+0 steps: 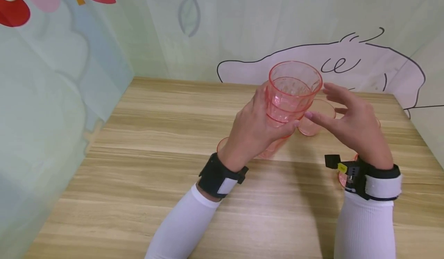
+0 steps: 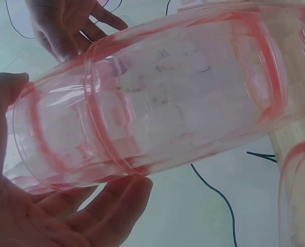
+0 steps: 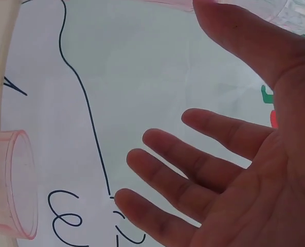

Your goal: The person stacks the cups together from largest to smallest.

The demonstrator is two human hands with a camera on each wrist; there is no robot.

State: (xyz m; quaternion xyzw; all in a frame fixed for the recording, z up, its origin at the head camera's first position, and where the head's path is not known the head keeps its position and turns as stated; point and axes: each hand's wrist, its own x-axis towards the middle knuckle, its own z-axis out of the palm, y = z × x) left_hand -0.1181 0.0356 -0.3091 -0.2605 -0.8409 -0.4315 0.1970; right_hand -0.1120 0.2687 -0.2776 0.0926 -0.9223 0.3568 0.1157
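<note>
My left hand point(image 1: 251, 124) grips a stack of nested clear pink-red plastic cups point(image 1: 295, 79), held tilted above the table. In the left wrist view the fingers and thumb curl round the cups point(image 2: 178, 87) near their rims. Beside the stack, on its right, is my right hand point(image 1: 352, 124), with fingers spread and nothing held. Its thumb tip is close to the stack's side; I cannot tell whether it touches. The right wrist view shows this hand point(image 3: 229, 175) with its fingers apart, palm partly facing the camera.
Behind the hands another pink cup point(image 1: 313, 122) stands on the wooden table point(image 1: 166, 135). A cup rim point(image 1: 222, 143) shows by the left wrist, and a cup point(image 1: 342, 179) is partly hidden by the right wrist. A patterned sheet point(image 1: 243, 20) hangs at the back.
</note>
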